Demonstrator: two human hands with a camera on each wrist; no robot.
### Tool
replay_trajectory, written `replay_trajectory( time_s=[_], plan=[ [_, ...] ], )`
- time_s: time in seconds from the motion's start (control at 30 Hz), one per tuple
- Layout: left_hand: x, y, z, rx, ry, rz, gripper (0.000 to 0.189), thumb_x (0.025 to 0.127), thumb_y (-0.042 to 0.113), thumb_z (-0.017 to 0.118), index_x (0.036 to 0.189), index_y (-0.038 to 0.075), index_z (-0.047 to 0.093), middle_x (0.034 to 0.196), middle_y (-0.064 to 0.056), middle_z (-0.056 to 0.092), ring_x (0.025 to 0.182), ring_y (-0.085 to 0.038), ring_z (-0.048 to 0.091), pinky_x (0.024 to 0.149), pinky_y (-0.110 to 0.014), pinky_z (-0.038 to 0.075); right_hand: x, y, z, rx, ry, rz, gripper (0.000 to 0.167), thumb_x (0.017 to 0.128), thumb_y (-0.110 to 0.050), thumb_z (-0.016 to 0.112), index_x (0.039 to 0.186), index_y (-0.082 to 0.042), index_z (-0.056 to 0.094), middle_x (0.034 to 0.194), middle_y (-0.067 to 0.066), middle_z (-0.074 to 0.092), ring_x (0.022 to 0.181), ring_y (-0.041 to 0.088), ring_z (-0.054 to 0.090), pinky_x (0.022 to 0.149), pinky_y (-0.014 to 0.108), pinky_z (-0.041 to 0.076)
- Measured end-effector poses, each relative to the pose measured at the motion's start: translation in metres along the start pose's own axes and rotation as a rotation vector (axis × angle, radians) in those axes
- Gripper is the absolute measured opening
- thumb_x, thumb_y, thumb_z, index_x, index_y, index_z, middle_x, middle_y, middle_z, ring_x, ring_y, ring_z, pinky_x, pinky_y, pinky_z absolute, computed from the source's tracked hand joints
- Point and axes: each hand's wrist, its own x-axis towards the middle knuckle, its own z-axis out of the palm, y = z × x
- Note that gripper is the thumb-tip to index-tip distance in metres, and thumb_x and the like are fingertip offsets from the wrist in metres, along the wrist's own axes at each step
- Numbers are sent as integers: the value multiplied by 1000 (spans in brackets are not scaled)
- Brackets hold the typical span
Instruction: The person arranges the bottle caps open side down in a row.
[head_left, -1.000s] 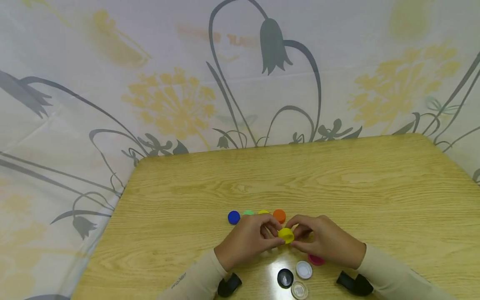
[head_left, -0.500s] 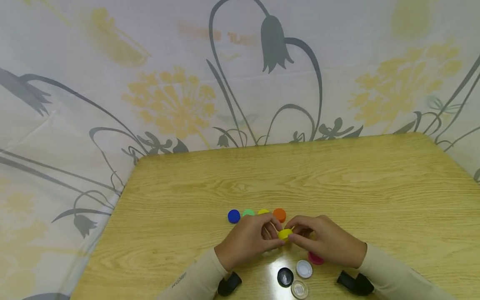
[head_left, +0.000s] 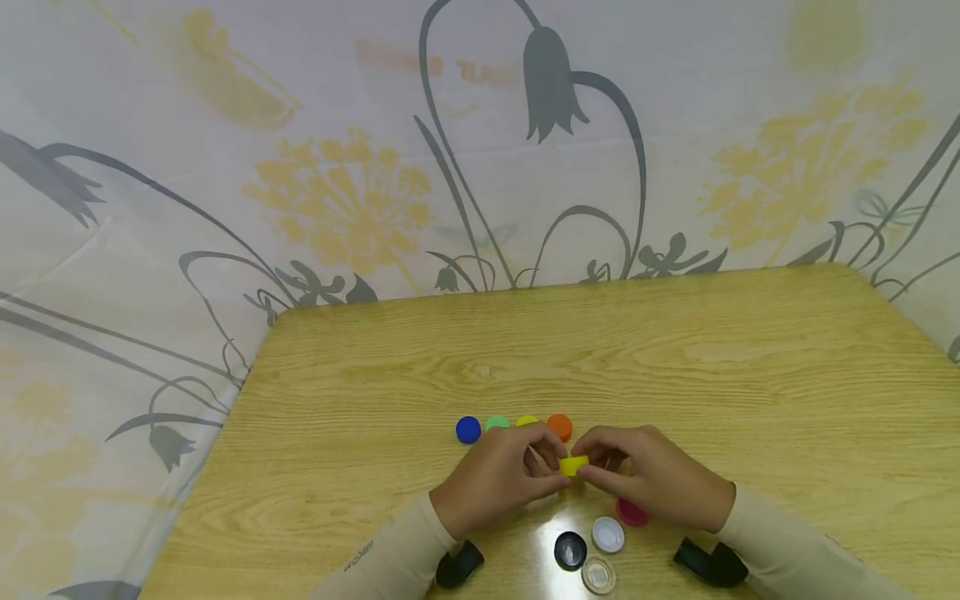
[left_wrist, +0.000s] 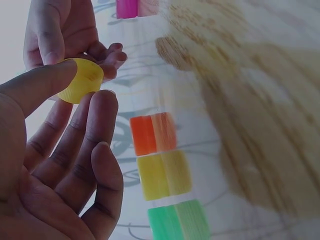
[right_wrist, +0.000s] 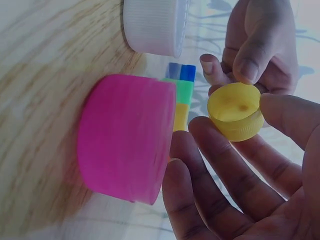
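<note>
At the head view's lower centre, the left hand (head_left: 498,471) and right hand (head_left: 654,479) pinch a hollow, ridged yellow plastic cap (head_left: 573,466) between thumbs and fingertips. The left partly hides a round light-green cap (head_left: 497,422) and a second yellow cap (head_left: 527,421); the right, a pink plastic cap (head_left: 632,512). The bottom edge cuts off the wood-grained table (head_left: 675,350).

A cap (head_left: 573,467) is between the two hands (head_left: 491,477).

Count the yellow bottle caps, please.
2: one yellow bottle cap held between the left hand and right hand, another between the green cap and orange cap; hands may hide more.
</note>
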Motion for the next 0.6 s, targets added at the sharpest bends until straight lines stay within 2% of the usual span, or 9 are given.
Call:
replay_trajectory(
  time_s=[0.2, 0.37, 0.6],
  plan=[
    [0, 0, 0, 1, 5, 6, 17, 89, 19, 77, 103, 13, 69, 97, 2, 74, 73, 8, 63, 67, -12, 53, 1, 0, 0, -13, 18, -1, 20, 99, -29, 64, 111, -13, 68, 94, -6, 73, 83, -1, 63, 70, 24, 55],
    [0, 0, 0, 7, 8, 1, 14, 91, 21, 75, 103, 14, 69, 96, 4, 74, 74, 8, 63, 66, -12, 53, 0, 1, -1, -15, 24, -1, 19, 98, -28, 65, 111, -14, 68, 95, -7, 72, 83, -1, 63, 70, 24, 55],
    [3, 1, -1, 18, 18, 0, 12, 92, 21, 74, 102, 15, 70, 97, 5, 74, 75, 7, 64, 66, -12, 52, 1, 1, -2, -44, 57, -41, 17, 97, -24, 67, 110, -15, 68, 97, -7, 72, 83, -1, 63, 70, 24, 56]
  ],
)
